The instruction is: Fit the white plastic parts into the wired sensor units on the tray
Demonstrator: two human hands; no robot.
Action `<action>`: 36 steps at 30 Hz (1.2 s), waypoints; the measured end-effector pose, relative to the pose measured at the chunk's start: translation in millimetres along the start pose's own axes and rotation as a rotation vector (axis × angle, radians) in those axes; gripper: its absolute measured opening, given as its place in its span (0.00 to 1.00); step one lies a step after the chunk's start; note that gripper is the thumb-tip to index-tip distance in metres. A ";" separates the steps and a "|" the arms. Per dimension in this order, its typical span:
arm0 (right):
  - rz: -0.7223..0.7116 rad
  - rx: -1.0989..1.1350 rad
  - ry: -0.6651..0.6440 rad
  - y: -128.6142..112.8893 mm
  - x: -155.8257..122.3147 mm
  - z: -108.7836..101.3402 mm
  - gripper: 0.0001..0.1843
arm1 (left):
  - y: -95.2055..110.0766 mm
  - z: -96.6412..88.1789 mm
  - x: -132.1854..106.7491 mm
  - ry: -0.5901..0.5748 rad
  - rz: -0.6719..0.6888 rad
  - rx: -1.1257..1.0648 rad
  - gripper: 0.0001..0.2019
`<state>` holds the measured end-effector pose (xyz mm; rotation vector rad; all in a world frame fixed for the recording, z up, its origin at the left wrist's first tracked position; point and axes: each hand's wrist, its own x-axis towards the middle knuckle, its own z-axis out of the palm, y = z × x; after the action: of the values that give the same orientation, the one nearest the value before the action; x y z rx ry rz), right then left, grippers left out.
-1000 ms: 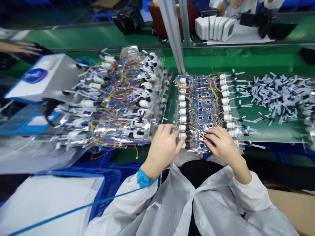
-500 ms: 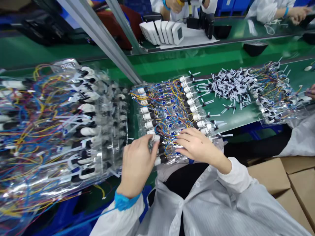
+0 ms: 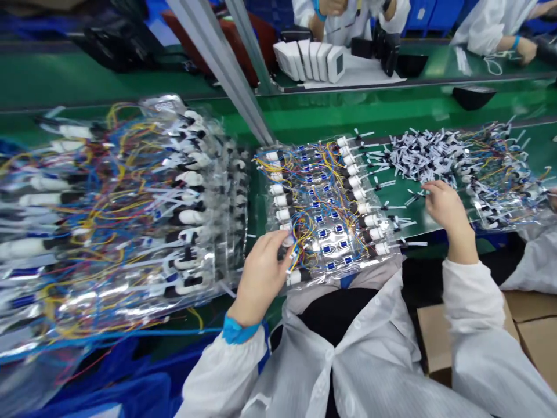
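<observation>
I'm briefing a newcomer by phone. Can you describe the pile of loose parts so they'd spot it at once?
On the green table, find the large metal post; just below its foot lies a wired tray. The pile is right of that tray, beyond the person's right hand. It is a loose black-and-white heap, while its neighbours on either side carry coloured wires.
</observation>
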<state>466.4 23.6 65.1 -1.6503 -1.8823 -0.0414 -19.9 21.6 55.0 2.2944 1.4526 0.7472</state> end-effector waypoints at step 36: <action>0.416 1.016 -0.477 -251.1 37.9 137.4 0.14 | -3.8 15.9 -0.3 0.196 0.058 -0.291 0.11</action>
<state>179.9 59.9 65.5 -1.2902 -1.3787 1.3415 -13.4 23.1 40.0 2.0952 1.2615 1.1473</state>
